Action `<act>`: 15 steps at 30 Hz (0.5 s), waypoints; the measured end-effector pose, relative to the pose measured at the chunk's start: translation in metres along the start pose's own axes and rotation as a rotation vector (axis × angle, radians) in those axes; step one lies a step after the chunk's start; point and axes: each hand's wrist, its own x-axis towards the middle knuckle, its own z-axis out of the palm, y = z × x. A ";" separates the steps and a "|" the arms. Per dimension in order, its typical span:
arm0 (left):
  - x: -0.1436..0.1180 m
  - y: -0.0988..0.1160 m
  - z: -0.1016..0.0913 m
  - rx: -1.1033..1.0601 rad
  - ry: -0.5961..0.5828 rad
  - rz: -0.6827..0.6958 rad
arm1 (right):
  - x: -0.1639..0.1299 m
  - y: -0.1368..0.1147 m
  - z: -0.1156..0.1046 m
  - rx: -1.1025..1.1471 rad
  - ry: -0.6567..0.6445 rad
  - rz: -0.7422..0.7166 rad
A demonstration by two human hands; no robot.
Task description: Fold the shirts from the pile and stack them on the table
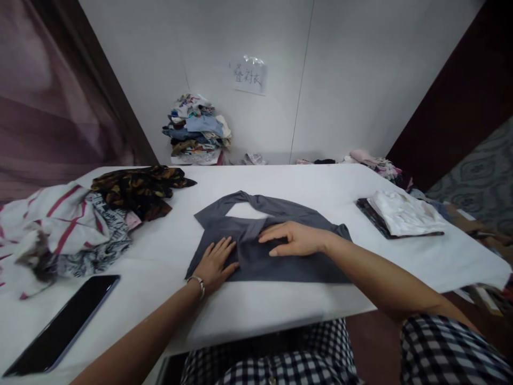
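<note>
Flat and spread, the left hand (215, 261) presses palm-down on the lower left part of a dark grey, thin fabric garment (296, 264), a silver bracelet (199, 283) at its wrist. Just beside it, the right hand (294, 239) lies open with fingers together across a folded flap at the garment's middle. Smooth and matte, the grey garment rests at the centre of the frame on a white table (280, 182), its strap-like upper part looping toward the wall. Left of it sits a heap of striped and printed clothes (76, 224); a black phone (64, 323) lies lower left, and folded white cloth (403, 214) at the right.
</note>
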 end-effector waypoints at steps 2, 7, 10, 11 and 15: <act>-0.003 0.002 -0.007 -0.108 0.059 -0.043 | -0.028 0.003 0.017 -0.017 0.084 0.079; -0.018 0.033 -0.023 -0.303 0.265 -0.081 | -0.122 0.057 0.024 -0.258 0.582 0.498; -0.023 0.072 -0.024 -0.246 0.264 0.063 | -0.160 0.077 0.031 -0.459 0.565 0.507; -0.022 0.084 -0.022 -0.211 0.233 0.106 | -0.167 0.080 0.034 -0.518 0.539 0.483; -0.010 0.107 -0.011 -0.119 0.119 0.055 | -0.173 0.086 0.040 -0.695 0.465 0.443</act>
